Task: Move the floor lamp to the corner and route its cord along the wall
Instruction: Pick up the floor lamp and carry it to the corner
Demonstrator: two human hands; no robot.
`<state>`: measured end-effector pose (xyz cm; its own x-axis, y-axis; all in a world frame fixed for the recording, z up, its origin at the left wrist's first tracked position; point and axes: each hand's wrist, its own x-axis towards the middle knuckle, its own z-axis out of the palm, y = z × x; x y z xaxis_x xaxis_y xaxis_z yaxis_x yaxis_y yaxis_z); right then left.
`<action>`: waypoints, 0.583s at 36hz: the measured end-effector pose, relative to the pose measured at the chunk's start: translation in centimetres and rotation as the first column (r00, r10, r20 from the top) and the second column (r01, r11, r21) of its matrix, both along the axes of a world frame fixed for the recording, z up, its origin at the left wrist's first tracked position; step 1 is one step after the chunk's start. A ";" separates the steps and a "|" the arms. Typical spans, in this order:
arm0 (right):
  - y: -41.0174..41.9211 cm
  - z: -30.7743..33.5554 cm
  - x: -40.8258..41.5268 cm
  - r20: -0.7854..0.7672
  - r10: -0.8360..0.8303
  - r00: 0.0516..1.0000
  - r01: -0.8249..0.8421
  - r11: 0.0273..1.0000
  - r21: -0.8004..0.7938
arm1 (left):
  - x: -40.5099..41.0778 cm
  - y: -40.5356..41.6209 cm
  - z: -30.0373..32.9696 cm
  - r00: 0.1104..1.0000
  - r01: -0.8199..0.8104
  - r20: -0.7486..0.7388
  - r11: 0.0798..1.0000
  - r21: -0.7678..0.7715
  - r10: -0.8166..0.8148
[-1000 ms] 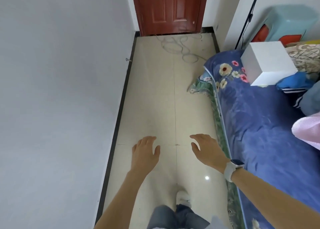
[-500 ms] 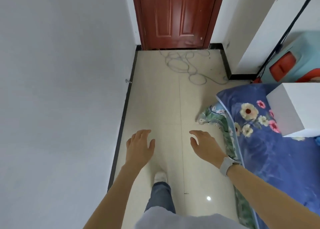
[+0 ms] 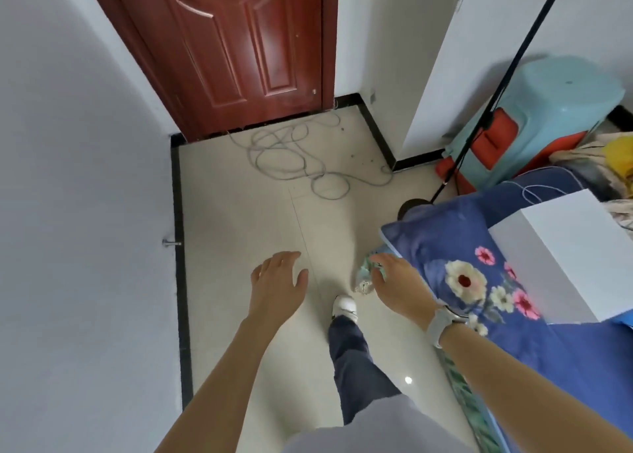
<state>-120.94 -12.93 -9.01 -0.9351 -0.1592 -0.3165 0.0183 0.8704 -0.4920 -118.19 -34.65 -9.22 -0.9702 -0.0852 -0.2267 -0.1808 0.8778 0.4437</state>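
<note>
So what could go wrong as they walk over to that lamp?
The loose cord lies in tangled loops on the floor by the door, right in the walking path, so a foot could catch in it. The lamp has a thin leaning pole and its base is half hidden behind the bed corner; grabbed carelessly, it might tip. Both hands, left and right, are empty.

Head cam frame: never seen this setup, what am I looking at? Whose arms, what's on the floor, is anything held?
One wide-angle camera worn on a person's head looks forward and down, so the two bare arms are the wearer's own. The left hand and the right hand, with a pale wristwatch, are open and hold nothing. On the cream tiled floor a loose grey cord lies tangled before the dark red wooden door. The thin black lamp pole rises from a round dark base beside the blue floral bedcover.
</note>
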 end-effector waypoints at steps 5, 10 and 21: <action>1.6 -0.9 -10.2 0.043 -0.104 0.994 0.105 0.994 -0.030 | -11.4 2.1 -0.4 0.996 0.056 0.066 0.998 0.024 -0.058; 3.6 -0.1 -19.2 0.059 -0.222 0.973 0.224 0.974 -0.031 | -21.9 4.5 0.2 0.990 0.124 0.064 0.990 0.072 -0.129; 7.6 -0.4 -31.5 0.083 -0.484 0.871 0.486 0.874 -0.005 | -40.9 9.9 0.0 0.897 0.430 0.045 0.892 0.136 -0.440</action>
